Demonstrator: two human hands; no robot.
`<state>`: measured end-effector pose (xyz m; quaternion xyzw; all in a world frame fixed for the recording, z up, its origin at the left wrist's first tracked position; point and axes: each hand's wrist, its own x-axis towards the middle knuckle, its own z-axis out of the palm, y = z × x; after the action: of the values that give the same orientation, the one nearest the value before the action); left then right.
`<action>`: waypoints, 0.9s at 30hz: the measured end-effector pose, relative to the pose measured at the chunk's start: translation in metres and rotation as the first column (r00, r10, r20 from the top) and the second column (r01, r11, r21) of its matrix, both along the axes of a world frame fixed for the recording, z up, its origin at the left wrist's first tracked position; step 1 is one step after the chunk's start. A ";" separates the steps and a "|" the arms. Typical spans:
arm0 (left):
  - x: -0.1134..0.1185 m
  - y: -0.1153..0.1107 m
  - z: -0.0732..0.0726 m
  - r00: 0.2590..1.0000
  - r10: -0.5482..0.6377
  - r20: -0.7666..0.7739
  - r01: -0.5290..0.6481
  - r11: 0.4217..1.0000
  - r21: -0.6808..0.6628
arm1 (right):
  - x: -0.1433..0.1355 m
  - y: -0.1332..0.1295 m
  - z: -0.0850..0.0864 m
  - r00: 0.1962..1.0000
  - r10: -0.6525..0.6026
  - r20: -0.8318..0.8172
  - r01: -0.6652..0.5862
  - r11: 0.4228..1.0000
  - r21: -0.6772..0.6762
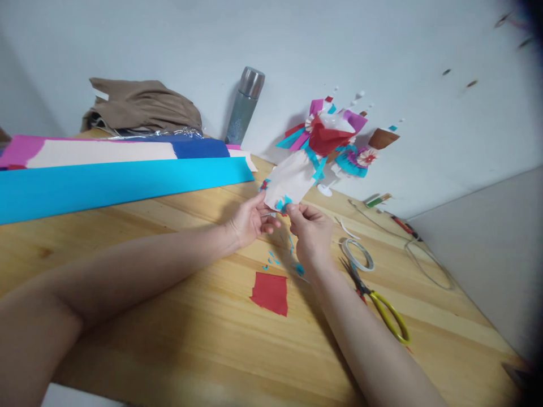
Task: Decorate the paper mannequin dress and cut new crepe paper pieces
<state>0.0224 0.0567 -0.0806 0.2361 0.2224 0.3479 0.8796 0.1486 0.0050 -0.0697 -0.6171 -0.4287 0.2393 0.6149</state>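
A white paper skirt [291,180] hangs from a colourful paper figure [331,135] with red, pink and blue parts. My left hand [252,220] holds the skirt's lower left edge between thumb and fingers. At the lower right edge, my right hand [311,229] pinches a small blue paper piece [283,203] against the skirt. Another small red and blue decoration sits on the skirt's left edge. Below the hands, a red paper square [270,294] lies on the table, with small blue scraps [271,259] just above it.
Yellow-handled scissors [388,316] and a tape roll [358,254] lie right of my right forearm. A long blue paper strip [127,186], brown cloth [148,107] and a flask [245,107] are at the back left. A cable [418,263] lies on the wooden table [178,333].
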 end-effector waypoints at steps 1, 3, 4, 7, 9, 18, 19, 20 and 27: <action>0.000 0.000 0.000 1.000 0.001 -0.001 -0.001 1.000 0.002 | 0.000 0.000 0.000 1.000 -0.001 -0.002 0.001 1.000 -0.005; 0.000 -0.001 -0.002 1.000 0.001 0.000 -0.001 1.000 0.018 | 0.001 0.000 0.000 1.000 -0.002 -0.004 0.001 1.000 -0.014; 0.000 -0.001 -0.003 1.000 0.000 0.001 0.000 0.999 0.038 | 0.001 0.000 0.000 1.000 -0.001 -0.002 0.001 1.000 -0.016; 0.001 -0.003 -0.006 1.000 0.008 0.003 -0.008 0.993 0.120 | 0.000 0.000 0.000 1.000 0.005 0.008 -0.005 1.000 -0.003; 0.003 -0.004 -0.007 1.000 0.029 -0.009 -0.027 0.987 0.161 | 0.000 0.000 0.000 1.000 0.010 0.011 -0.010 1.000 0.014; 0.005 -0.006 -0.004 0.994 0.088 -0.060 -0.076 0.982 0.175 | 0.003 0.000 -0.001 0.999 0.031 0.028 -0.032 0.999 0.026; 0.005 -0.006 -0.004 0.995 0.086 -0.056 -0.075 0.983 0.170 | 0.003 0.000 -0.001 0.999 0.033 0.030 -0.034 0.999 0.024; 0.005 -0.006 -0.003 0.995 0.085 -0.054 -0.075 0.983 0.166 | 0.003 0.000 -0.001 0.999 0.038 0.032 -0.038 0.999 0.022; 0.004 -0.007 -0.004 0.995 0.088 -0.044 -0.081 0.985 0.154 | 0.002 -0.002 0.001 0.995 0.092 -0.029 -0.092 0.996 0.015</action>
<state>0.0268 0.0495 -0.0848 0.3016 0.2274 0.3948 0.8376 0.1505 0.0034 -0.0689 -0.5887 -0.4491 0.2736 0.6139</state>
